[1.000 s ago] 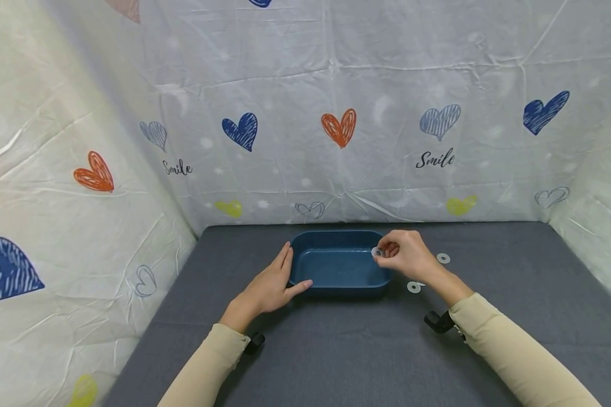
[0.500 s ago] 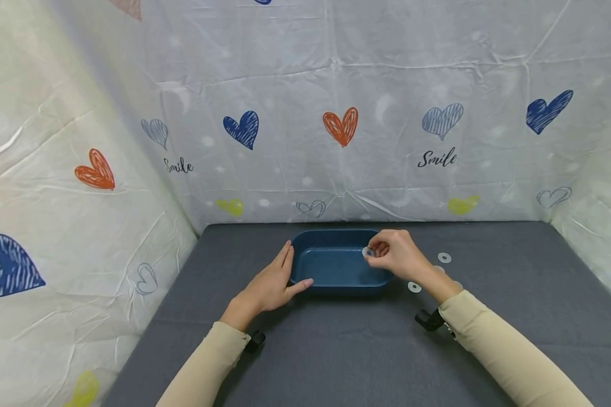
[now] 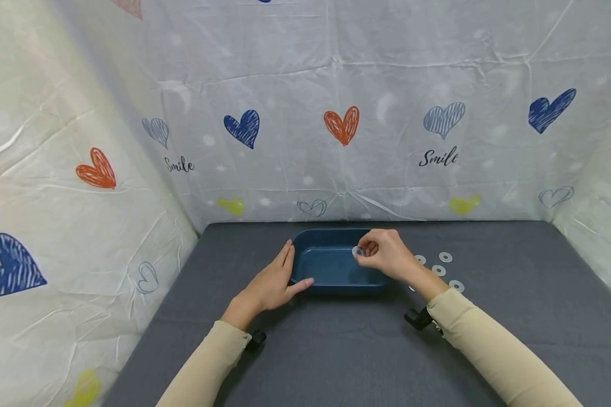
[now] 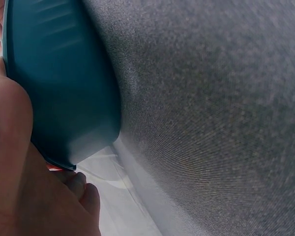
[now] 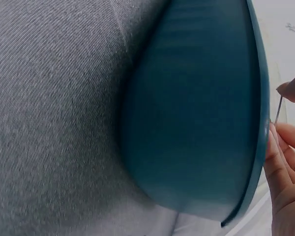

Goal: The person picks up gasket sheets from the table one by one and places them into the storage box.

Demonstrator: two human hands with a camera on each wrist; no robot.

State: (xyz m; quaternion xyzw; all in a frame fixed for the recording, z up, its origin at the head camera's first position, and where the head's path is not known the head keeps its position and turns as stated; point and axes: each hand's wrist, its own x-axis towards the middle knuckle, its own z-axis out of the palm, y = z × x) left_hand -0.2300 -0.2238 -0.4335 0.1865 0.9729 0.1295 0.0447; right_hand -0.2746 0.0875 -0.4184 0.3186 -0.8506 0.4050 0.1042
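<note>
A dark blue rectangular dish (image 3: 336, 290) with rounded corners stands near the back of the table. My left hand (image 3: 266, 287) steadies its left end, straight fingers along the side and thumb over the front rim. Over the right part of the dish, my right hand (image 3: 387, 255) pinches a flat white washer (image 3: 355, 250) between thumb and fingers. The right wrist view shows that washer edge-on (image 5: 279, 110), just beyond the dish rim (image 5: 263, 98). In the left wrist view, the left hand (image 4: 19, 162) lies against the dish's outer wall (image 4: 64, 73).
Several white washers (image 3: 445, 257) lie loose on the grey tablecloth (image 3: 346, 356) right of the dish, some partly hidden behind the right hand and forearm. A white curtain (image 3: 285, 169) printed with hearts rises behind the table and along both sides.
My right hand has moved left over the dish with the washer, uncovering more loose washers on the table. The left hand stays in place on the dish.
</note>
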